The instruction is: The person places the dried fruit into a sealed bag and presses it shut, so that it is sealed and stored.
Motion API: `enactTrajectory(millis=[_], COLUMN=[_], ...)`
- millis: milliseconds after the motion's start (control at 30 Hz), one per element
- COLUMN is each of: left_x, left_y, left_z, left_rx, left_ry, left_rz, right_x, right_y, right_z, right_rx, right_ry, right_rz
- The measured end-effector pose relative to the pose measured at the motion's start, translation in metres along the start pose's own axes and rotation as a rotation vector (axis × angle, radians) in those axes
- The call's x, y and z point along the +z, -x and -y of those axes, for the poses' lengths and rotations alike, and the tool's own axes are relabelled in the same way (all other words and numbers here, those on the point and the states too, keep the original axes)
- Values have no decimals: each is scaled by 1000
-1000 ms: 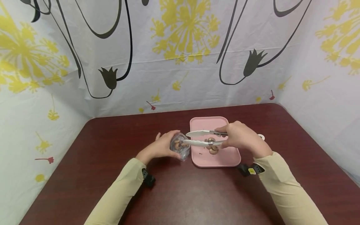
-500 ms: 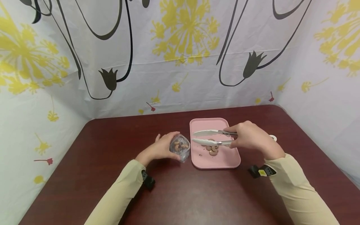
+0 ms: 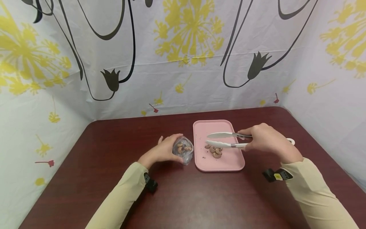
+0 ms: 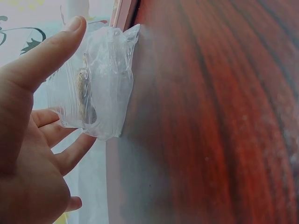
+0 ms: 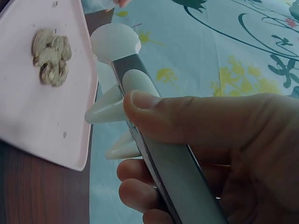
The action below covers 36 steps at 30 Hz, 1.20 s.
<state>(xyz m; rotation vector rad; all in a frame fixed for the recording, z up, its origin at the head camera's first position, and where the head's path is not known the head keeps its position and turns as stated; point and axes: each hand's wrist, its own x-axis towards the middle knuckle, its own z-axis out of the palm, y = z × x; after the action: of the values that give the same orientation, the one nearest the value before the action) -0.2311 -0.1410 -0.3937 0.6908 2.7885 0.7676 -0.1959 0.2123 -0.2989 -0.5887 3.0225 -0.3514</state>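
My left hand [image 3: 163, 150] holds a clear plastic bag [image 3: 187, 157] at its mouth, thumb on one side and fingers on the other. A few brown pieces show inside; the left wrist view has the bag [image 4: 110, 79] standing on the table. My right hand [image 3: 266, 141] grips metal tongs [image 3: 226, 144] with white tips, thumb along the upper arm in the right wrist view. Spread apart, the tips have nothing between them and hang over the pink tray [image 3: 220, 163]. Brown curved pieces [image 5: 51, 56], resembling sliced mushrooms, lie in a small pile on that tray.
A dark red-brown wooden table [image 3: 183, 197] carries everything. Small dark crumbs are scattered on the tray. Patterned white cloth [image 3: 183, 89] hangs behind and on both sides. A black camera [image 3: 277, 175] is strapped to the right wrist.
My right hand has drawn the tongs rightward, away from the bag's mouth and across the tray. The left hand and bag stay in place.
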Motion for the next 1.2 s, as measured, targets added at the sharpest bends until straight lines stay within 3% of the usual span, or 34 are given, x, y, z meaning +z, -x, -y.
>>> enactTrajectory(millis=[700, 1200], left_x=[0, 0], left_y=[1, 1], left_z=[-1, 0], left_rx=[-13, 3], left_ry=[-8, -4], left_rz=[10, 3], right_x=[-2, 4], right_y=[15, 18], right_z=[-30, -33], right_rx=[12, 5], right_ry=[52, 44], right_rz=[31, 76])
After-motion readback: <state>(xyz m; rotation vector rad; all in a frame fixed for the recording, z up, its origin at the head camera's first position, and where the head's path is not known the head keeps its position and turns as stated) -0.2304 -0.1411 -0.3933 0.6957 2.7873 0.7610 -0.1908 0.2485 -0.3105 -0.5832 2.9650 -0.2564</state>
